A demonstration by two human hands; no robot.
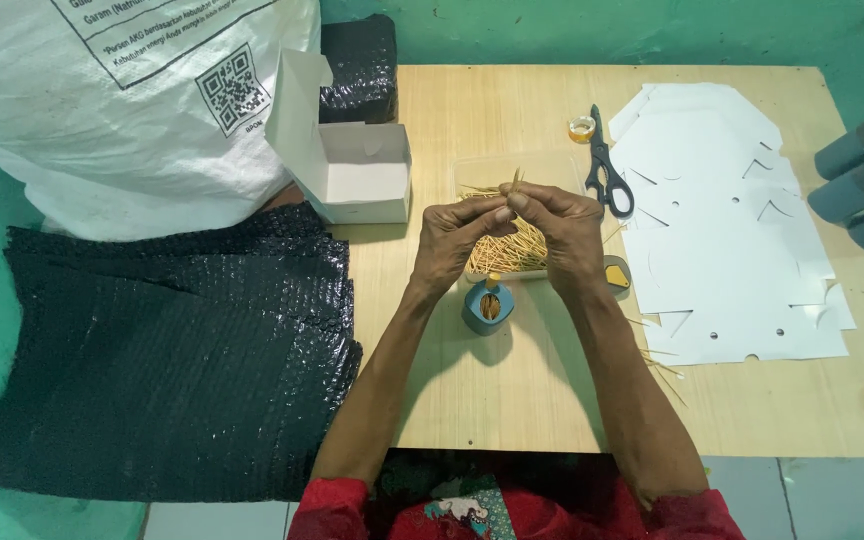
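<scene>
A small bundle of toothpicks (pixel 515 183) stands nearly upright, tips pointing away, pinched where the left hand (pixel 455 240) and right hand (pixel 564 232) meet, fingers clamped together on it. Below sit a clear tray (pixel 472 170) of toothpicks and a blue container (pixel 488 306) on the desk (pixel 512 400).

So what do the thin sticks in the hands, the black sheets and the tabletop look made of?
Sticks: probably wood or bamboo, pale yellow, matte and thin. Black sheets: likely plastic bubble wrap, glossy with a bumpy pattern of small cells. Tabletop: light wood or plywood, with visible grain and a dull finish.
</scene>
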